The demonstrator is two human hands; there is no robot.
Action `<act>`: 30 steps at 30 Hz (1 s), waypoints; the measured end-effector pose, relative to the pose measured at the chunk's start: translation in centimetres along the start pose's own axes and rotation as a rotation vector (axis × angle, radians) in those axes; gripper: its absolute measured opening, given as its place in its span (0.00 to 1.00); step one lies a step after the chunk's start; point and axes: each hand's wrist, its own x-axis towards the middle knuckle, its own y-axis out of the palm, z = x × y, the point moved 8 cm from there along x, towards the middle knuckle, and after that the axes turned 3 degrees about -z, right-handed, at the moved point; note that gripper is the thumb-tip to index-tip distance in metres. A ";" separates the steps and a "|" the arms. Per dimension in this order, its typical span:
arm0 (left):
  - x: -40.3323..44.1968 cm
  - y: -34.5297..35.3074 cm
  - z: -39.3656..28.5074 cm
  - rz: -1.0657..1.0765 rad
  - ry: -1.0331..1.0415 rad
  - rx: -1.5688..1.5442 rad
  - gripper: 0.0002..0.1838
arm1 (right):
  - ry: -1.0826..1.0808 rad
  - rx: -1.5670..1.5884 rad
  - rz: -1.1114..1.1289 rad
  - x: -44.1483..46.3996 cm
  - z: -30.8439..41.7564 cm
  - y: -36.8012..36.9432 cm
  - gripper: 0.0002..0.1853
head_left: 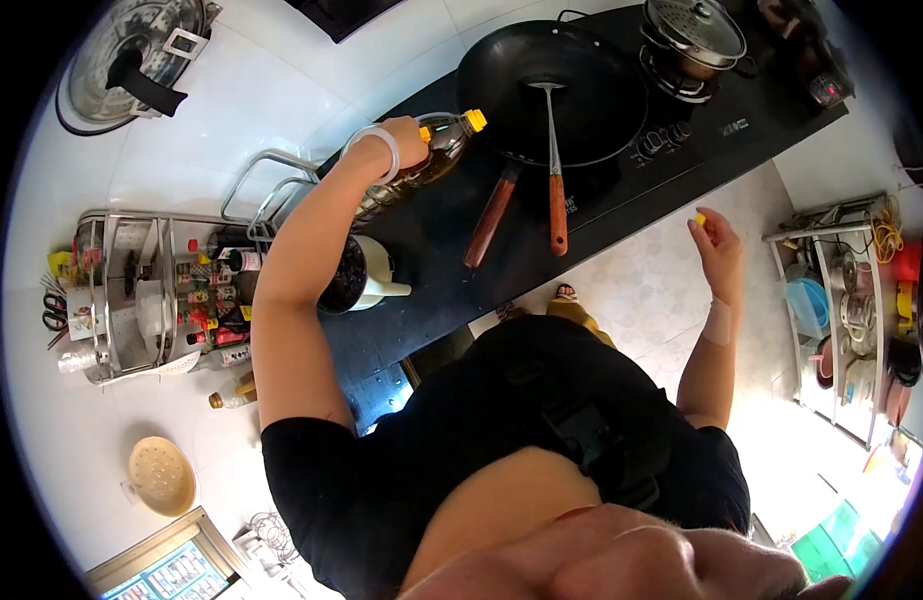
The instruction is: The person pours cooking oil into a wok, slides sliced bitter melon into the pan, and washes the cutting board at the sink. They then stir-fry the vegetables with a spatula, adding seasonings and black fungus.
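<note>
My left hand is wrapped round the handle of a large clear oil bottle. The bottle leans over the counter, its yellow mouth pointing at the rim of a black wok. I cannot make out any oil flowing. A metal spatula with a wooden handle rests in the wok, its handle sticking out over the near rim beside the wok's own wooden handle. Out to the right, away from the counter, my right hand pinches a small yellow cap.
A lidded pot stands on the right burner. Left of the wok are a pale container with dark contents and a rack by several sauce bottles. A large lid hangs on the wall. Metal shelves stand at right.
</note>
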 end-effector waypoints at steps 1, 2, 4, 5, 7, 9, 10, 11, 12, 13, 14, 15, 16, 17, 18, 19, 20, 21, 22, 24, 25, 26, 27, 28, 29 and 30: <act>0.0 -0.1 -0.2 0.011 -0.010 0.011 0.18 | 0.021 -0.005 -0.007 -0.2 -0.8 0.1 0.14; 0.1 -0.1 -0.3 0.023 -0.021 0.022 0.18 | 0.032 0.011 -0.001 -0.4 -1.4 0.3 0.14; 0.5 0.1 -0.5 0.044 -0.037 0.027 0.18 | 0.055 0.040 0.010 -0.6 -1.9 0.6 0.14; 0.7 0.2 -0.6 0.053 -0.045 0.030 0.17 | 0.041 0.053 0.013 -0.6 -1.9 0.7 0.14; 1.2 0.3 -0.8 0.042 -0.023 0.046 0.17 | 0.010 0.078 0.017 -0.3 -1.6 1.0 0.14; 1.4 0.3 -1.1 0.056 -0.025 0.060 0.17 | 0.009 0.059 0.017 -0.2 -1.6 1.2 0.14; 1.3 0.2 -1.4 0.076 -0.039 0.064 0.18 | 0.008 0.048 0.018 -0.1 -1.6 1.2 0.14; 1.2 0.2 -1.5 0.094 -0.054 0.069 0.18 | 0.011 0.051 0.022 -0.1 -1.6 1.3 0.14; 1.4 0.4 -1.4 0.099 -0.054 0.075 0.18 | 0.013 0.054 0.027 0.0 -1.6 1.4 0.14; 1.9 0.7 -1.2 0.104 -0.055 0.079 0.18 | 0.014 0.056 0.032 0.0 -1.6 1.5 0.14; 2.1 1.0 -1.1 0.110 -0.055 0.083 0.18 | 0.018 0.044 0.038 0.0 -1.7 1.5 0.14; 2.0 0.9 -1.1 0.101 -0.053 0.082 0.17 | 0.021 0.033 0.042 0.0 -1.7 1.6 0.14; 1.8 0.7 -1.2 0.091 -0.052 0.082 0.17 | 0.024 0.023 0.047 0.1 -1.7 1.6 0.15; 1.6 0.6 -1.2 0.082 -0.050 0.082 0.16 | 0.019 0.010 0.045 0.1 -1.5 1.6 0.14; 1.6 0.5 -1.3 0.090 -0.050 0.091 0.16 | 0.014 -0.003 0.042 0.1 -1.2 1.5 0.14; 1.6 0.6 -1.4 0.098 -0.048 0.098 0.16 | 0.011 -0.018 0.040 0.1 -0.9 1.4 0.14; 1.5 0.7 -1.5 0.107 -0.046 0.105 0.16 | 0.006 -0.013 0.041 0.1 -0.9 1.4 0.14; 1.6 0.8 -1.4 0.107 -0.045 0.101 0.16 | 0.002 -0.007 0.043 0.1 -0.9 1.4 0.14; 1.7 0.9 -1.3 0.107 -0.044 0.096 0.16 | -0.003 -0.002 0.043 0.1 -0.8 1.4 0.14; 2.0 1.1 -1.1 0.100 -0.046 0.085 0.16 | 0.009 -0.002 0.045 0.1 -0.7 1.5 0.14; 2.1 1.1 -0.9 0.093 -0.048 0.078 0.17 | 0.014 -0.001 0.046 0.1 -0.7 1.6 0.15; 2.2 1.2 -0.8 0.087 -0.050 0.072 0.17 | 0.007 -0.007 0.049 0.2 -0.7 1.7 0.15; 2.0 1.1 -0.8 0.089 -0.056 0.062 0.17 | 0.001 -0.013 0.053 0.2 -0.8 1.8 0.15; 1.6 0.8 -0.9 0.092 -0.061 0.052 0.17 | -0.004 -0.019 0.056 0.2 -0.8 1.9 0.15; 1.3 0.7 -1.0 0.095 -0.066 0.042 0.17 | -0.014 -0.002 0.056 0.2 -0.7 1.9 0.15; 1.2 0.6 -1.1 0.100 -0.069 0.049 0.17 | -0.023 0.013 0.057 0.2 -0.5 2.0 0.15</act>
